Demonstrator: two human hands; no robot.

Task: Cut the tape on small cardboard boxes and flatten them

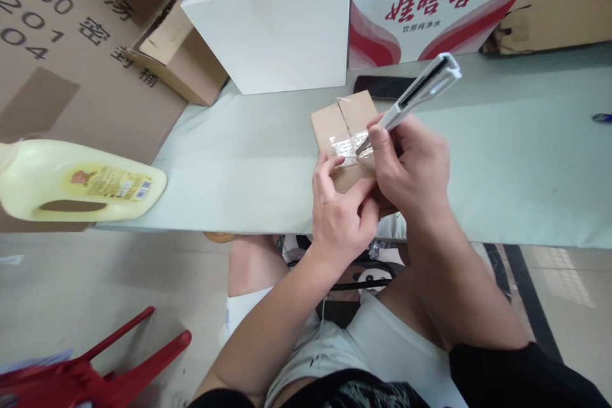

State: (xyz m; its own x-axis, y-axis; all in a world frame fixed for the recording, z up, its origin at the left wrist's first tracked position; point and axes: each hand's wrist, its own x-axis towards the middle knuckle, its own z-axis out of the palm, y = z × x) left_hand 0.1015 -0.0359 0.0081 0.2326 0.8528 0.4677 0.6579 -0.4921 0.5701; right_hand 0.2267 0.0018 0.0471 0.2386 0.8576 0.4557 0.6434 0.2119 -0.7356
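A small brown cardboard box (342, 121) sealed with clear tape lies on the pale table (248, 159) near its front edge. My right hand (414, 166) is closed around a white utility knife (423, 90), and the blade tip touches the tape across the box's top. My left hand (342, 213) grips the near side of the box, thumb and fingers pressed against the cardboard.
A yellow plastic jug (79, 182) lies on its side at the left. Large brown cartons (71, 57), a white box (272, 25) and a red-and-white printed carton (430, 6) stand at the back. A dark phone (385, 86) lies behind the small box. Below left stands a red stool (95, 370).
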